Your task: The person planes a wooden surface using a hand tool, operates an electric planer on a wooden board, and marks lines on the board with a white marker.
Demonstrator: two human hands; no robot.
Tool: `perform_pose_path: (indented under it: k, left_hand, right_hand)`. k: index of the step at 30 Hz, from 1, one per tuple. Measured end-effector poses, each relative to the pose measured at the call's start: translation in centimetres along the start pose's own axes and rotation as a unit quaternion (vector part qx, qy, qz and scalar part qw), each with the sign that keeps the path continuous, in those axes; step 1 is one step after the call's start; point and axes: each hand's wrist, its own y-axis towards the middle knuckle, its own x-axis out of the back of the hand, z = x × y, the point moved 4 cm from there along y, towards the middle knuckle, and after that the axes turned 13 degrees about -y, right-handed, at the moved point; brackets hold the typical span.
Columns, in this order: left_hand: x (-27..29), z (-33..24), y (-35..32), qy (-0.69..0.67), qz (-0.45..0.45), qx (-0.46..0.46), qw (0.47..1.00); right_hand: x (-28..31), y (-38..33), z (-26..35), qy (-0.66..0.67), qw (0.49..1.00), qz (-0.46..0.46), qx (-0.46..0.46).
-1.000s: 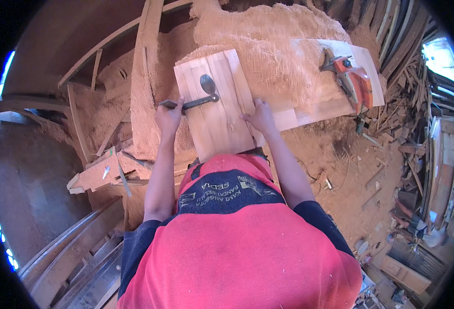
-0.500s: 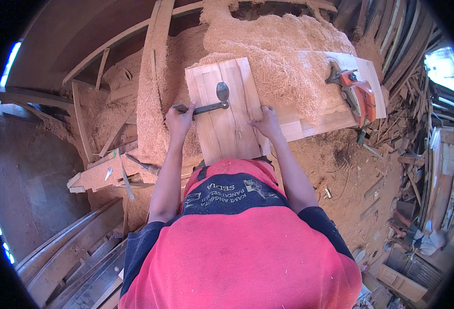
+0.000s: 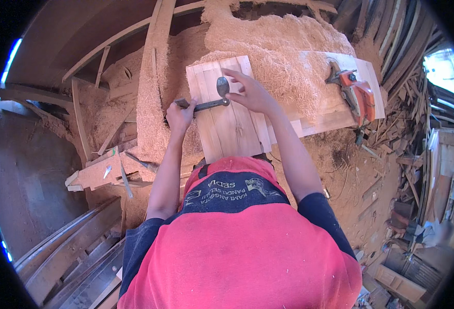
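In the head view, the left hand (image 3: pixel 179 116) grips the end of a dark metal tool (image 3: pixel 210 105) lying across the wooden panel (image 3: pixel 228 135), while the right hand (image 3: pixel 255 97), fingers parted, is beside its rounded knob (image 3: pixel 223 86).

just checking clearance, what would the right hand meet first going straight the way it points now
Most likely the dark rounded knob on the metal tool, right at the opening of the spread right hand, though depth is unclear.

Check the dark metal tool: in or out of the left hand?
In: the left hand is curled around the left end of the dark metal tool.
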Motion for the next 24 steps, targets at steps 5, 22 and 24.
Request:
perform_pose_path:
  k: [5,22,24]
  left_hand:
    - [-0.1,-1.6,-0.2,0.013,-0.022,-0.026,0.999]
    - [0.6,-2.0,-0.6,-0.007,0.001,0.034,0.999]
    - [0.3,-1.9,-0.1,0.009,-0.001,0.024,1.0]
  right_hand:
    - [0.0,1.8,-0.9,-0.044,0.997,0.057,0.024]
    - [-0.6,1.0,3.3,-0.135,0.982,-0.125,-0.047]
    - [-0.8,1.1,2.0,-0.008,0.997,-0.074,-0.03]
